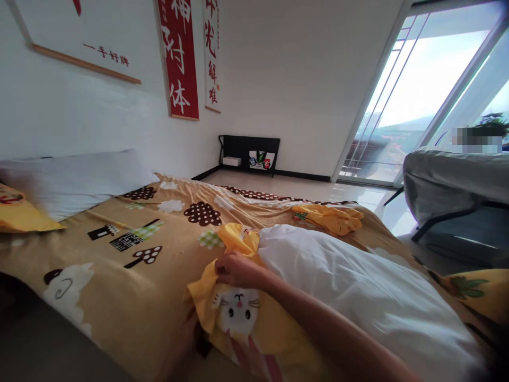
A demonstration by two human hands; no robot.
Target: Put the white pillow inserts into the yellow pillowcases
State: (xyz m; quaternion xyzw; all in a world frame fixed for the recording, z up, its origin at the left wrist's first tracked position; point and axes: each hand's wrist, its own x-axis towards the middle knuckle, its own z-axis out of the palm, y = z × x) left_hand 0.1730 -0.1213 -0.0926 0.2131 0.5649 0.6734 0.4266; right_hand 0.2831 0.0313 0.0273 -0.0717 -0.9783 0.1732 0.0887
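A yellow pillowcase [207, 297] with a rabbit face on it lies bunched at the near middle of the bed. My right hand [238, 270] reaches across it from the right, fingers pinched on the cloth near its upper edge. Low at the left edge of the case is my left hand [186, 331], dim and blurred, its fingers closed at the cloth and partly hidden by it. A plump white pillow [338, 265] rests just right of the case, its far end touching the yellow fabric.
A patterned tan blanket [159, 281] covers the bed. Another crumpled yellow cloth [334, 218] lies behind the white pillow. At the head end are a white pillow [91, 178] and a yellow one [24, 212]. A grey-covered piece of furniture [449, 180] stands right.
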